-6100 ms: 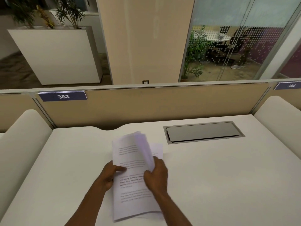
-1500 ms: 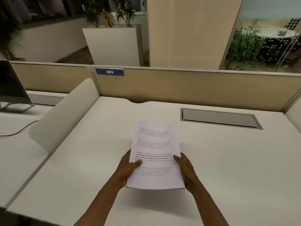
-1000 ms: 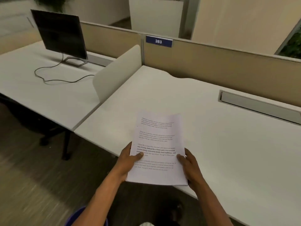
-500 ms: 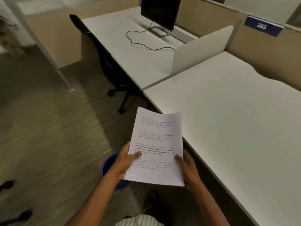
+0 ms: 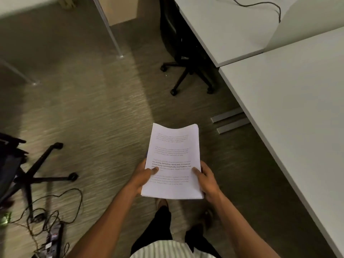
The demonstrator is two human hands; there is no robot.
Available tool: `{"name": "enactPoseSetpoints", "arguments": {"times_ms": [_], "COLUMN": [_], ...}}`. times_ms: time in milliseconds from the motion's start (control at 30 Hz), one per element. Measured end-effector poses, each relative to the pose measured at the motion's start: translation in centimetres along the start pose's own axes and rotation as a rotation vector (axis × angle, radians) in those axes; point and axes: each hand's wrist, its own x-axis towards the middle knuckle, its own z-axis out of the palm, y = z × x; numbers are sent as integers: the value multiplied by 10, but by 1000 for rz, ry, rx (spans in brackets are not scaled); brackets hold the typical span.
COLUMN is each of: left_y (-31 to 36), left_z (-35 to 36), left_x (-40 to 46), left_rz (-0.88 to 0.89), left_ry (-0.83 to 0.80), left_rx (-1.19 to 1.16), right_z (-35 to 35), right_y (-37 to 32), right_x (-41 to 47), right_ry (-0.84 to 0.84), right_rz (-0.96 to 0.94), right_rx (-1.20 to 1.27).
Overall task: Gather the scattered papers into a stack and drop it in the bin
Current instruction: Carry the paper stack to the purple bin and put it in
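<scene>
Paper stack [image 5: 173, 161] | gripped by left hand [image 5: 143, 175], right hand [image 5: 206, 180] | print blurred

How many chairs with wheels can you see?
2. One chair stands at the top, tucked by the far desk. The other chair is at the left edge, only partly in view. More could be hidden outside the picture.

1. Both forearms are bare to the frame's lower edge; no sleeve, watch or ring shows on the left hand [image 5: 143, 176] or the right hand [image 5: 206, 180].
2. At 6 o'clock, a pale garment with fine vertical stripes [image 5: 167, 251] covers the torso.
3. Dark trousers [image 5: 160, 229] cover both legs.
4. Brownish shoes [image 5: 161, 202] are blurred.
</scene>
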Motion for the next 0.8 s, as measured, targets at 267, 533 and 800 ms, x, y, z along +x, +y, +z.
{"name": "enactPoseSetpoints", "arguments": {"times_ms": [267,533,800], "left_y": [-46,-117,-183], "left_z": [-37,-50,-57], "left_x": [124,265,360], "left_rz": [-149,-240,-307], "left_ry": [19,41,67], "left_rx": [103,254,347], "right_z": [53,87,106], "right_y": [53,133,202], "right_x": [115,245,337], "right_ry": [76,153,114], "right_rz": [221,394,466], "right_rx": [-59,-251,-558]}}
